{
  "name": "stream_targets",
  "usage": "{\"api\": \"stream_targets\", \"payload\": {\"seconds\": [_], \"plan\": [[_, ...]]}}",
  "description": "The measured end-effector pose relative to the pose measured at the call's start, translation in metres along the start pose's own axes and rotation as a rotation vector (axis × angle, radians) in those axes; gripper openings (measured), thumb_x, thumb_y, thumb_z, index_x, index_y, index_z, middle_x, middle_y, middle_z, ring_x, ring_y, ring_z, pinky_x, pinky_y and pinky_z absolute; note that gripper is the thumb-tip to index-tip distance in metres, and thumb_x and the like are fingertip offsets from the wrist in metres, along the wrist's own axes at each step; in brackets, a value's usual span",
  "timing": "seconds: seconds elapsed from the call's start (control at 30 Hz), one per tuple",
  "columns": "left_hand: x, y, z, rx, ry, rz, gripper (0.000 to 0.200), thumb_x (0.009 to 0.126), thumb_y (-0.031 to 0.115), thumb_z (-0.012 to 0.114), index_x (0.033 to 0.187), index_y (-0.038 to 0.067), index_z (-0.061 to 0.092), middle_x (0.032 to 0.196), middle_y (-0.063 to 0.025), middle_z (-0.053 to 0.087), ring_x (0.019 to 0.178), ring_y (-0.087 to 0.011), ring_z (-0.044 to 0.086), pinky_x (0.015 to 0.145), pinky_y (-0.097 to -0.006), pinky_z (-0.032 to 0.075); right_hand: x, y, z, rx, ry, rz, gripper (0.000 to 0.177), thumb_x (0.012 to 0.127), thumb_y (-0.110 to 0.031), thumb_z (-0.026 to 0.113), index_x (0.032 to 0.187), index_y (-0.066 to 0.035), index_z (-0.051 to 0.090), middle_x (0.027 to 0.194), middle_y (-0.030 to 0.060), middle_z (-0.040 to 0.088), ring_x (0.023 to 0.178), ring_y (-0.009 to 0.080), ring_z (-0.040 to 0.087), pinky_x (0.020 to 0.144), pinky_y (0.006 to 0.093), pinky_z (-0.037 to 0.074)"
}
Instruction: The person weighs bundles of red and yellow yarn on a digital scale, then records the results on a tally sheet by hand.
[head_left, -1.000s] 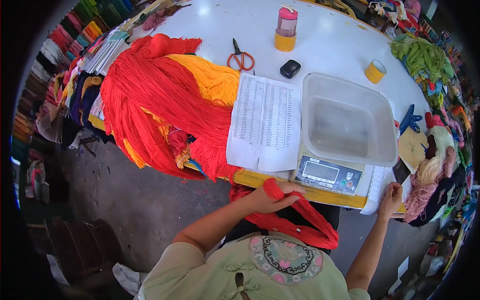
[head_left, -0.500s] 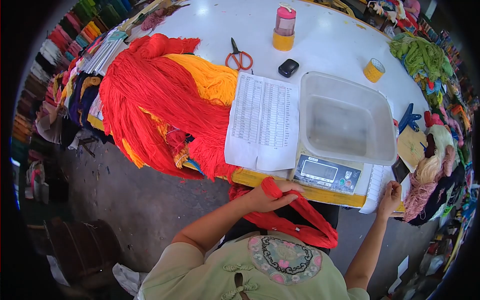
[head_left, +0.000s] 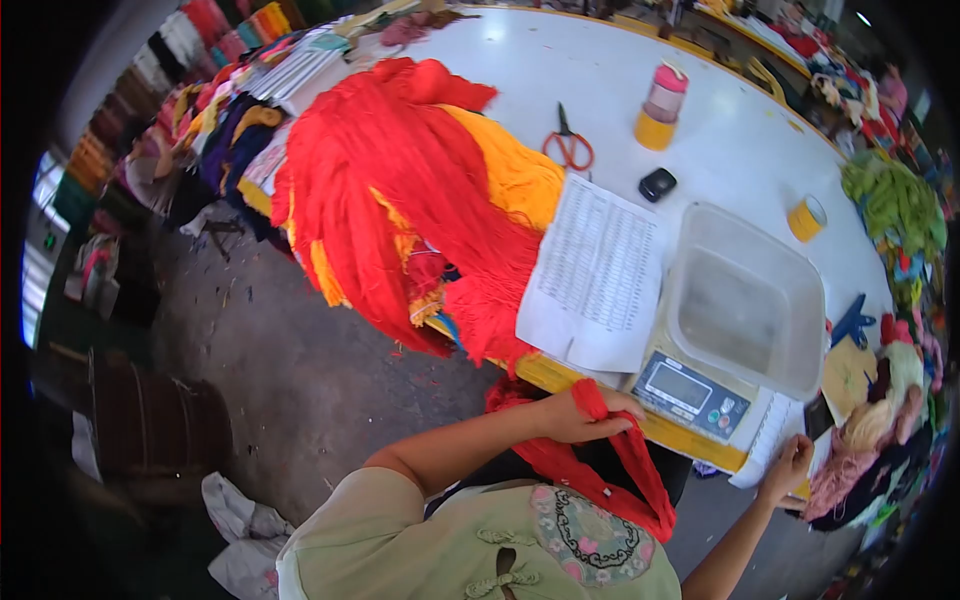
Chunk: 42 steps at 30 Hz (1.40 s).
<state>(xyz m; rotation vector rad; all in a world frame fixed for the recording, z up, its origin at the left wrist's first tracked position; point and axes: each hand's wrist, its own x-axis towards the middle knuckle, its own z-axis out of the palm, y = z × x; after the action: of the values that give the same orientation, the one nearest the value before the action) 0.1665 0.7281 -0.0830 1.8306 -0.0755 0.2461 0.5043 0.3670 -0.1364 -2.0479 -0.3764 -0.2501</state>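
Observation:
My left hand (head_left: pixel 585 415) is closed around a loop of red yarn (head_left: pixel 610 475) that hangs down in front of my chest, below the table's yellow edge. My right hand (head_left: pixel 790 465) rests on the lower corner of a white notepad (head_left: pixel 768 437) beside a digital scale (head_left: pixel 690 393). A clear plastic tub (head_left: pixel 745 297) sits on the scale. A printed sheet of paper (head_left: pixel 598 270) lies left of the scale, next to a big heap of red and orange yarn (head_left: pixel 400 200) that spills over the table edge.
On the white table (head_left: pixel 560 70) lie orange-handled scissors (head_left: pixel 570 145), a pink bottle on a yellow tape roll (head_left: pixel 660 110), a black small device (head_left: pixel 657 183), another tape roll (head_left: pixel 806 219) and green yarn (head_left: pixel 895 200). Mixed yarn bundles (head_left: pixel 880 420) lie at right; shelves of coloured yarn stand at left.
The view has swung left and tilted, so the table sits further right in the frame. Both hands keep their hold and place relative to the yarn loop and the notepad.

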Motion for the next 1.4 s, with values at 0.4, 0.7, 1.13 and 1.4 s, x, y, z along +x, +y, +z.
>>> {"api": "stream_targets", "payload": {"seconds": [0.4,0.7,1.13,1.4], "plan": [[-0.002,-0.002,0.003,-0.03,0.034,0.043,0.026,0.1,0.018,0.056,0.119,0.002,0.059,0.11,-0.0119,0.068,0.105,-0.0229,0.065,0.092,-0.0338,0.049,-0.002,-0.009,0.005,-0.038,0.046,-0.098,0.012,0.099,-0.013,0.059,0.096,-0.001,0.058,0.085,0.0001,0.052,0.078,0.0099,0.045,0.07,0.0237,0.039],[0.0,-0.002,0.01,-0.028,0.068,0.051,0.022,0.099,0.015,0.056,0.116,0.001,0.06,0.107,-0.0116,0.067,0.102,-0.0213,0.065,0.089,-0.0324,0.049,-0.004,-0.013,0.002,-0.038,0.035,-0.104,0.013,0.098,-0.013,0.059,0.096,0.0,0.058,0.087,0.0029,0.056,0.081,0.0135,0.05,0.076,0.027,0.043],[0.003,-0.003,0.009,-0.081,0.107,-0.088,0.021,0.099,0.012,0.058,0.117,0.004,0.063,0.091,-0.0028,0.064,0.084,-0.0108,0.06,0.078,-0.0277,0.05,-0.006,-0.012,0.006,-0.069,0.093,-0.094,0.01,0.094,-0.01,0.06,0.1,-0.002,0.063,0.088,0.0028,0.063,0.082,0.0134,0.058,0.075,0.0276,0.048],[0.001,0.002,0.01,-0.136,0.136,-0.131,0.021,0.099,0.009,0.058,0.118,0.003,0.064,0.079,0.0026,0.056,0.072,-0.0059,0.052,0.067,-0.0236,0.046,-0.006,-0.023,0.007,0.027,0.074,-0.017,0.009,0.095,-0.011,0.064,0.095,-0.002,0.066,0.081,-0.0043,0.06,0.066,0.0033,0.047,0.06,0.0205,0.041]]}}
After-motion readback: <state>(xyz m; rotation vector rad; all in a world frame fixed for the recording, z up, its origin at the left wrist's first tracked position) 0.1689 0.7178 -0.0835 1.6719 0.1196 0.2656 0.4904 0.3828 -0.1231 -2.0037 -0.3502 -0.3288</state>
